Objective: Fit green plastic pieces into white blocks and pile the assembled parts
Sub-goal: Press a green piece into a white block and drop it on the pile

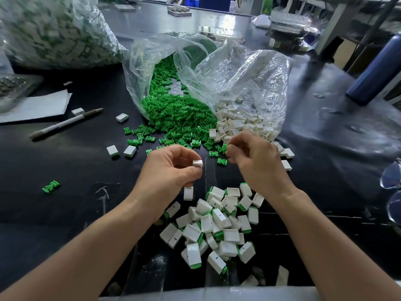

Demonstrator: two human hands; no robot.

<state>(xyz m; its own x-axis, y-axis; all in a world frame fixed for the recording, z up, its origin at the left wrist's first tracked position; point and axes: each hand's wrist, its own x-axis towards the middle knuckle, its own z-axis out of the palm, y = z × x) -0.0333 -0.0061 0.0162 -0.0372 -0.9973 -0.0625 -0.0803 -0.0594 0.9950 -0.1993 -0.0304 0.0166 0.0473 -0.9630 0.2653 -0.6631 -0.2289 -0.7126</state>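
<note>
My left hand [171,168] pinches a small white block [197,163] between thumb and fingers, above the black table. My right hand [253,157] pinches a green plastic piece [224,148] at its fingertips, a short gap to the right of the block. Below both hands lies a pile of assembled parts [217,222], white blocks with green ends. Loose green pieces [173,111] spill from a clear plastic bag [152,61] beyond my hands. Loose white blocks [243,122] spill from a second clear bag [249,68] on the right.
A big bag of assembled parts [54,31] sits at the far left. A pen [65,123] and white paper [34,107] lie at the left. A few stray blocks [121,150] and a green piece [51,186] dot the table. A blue bottle [375,70] and glasses [392,187] stand at the right.
</note>
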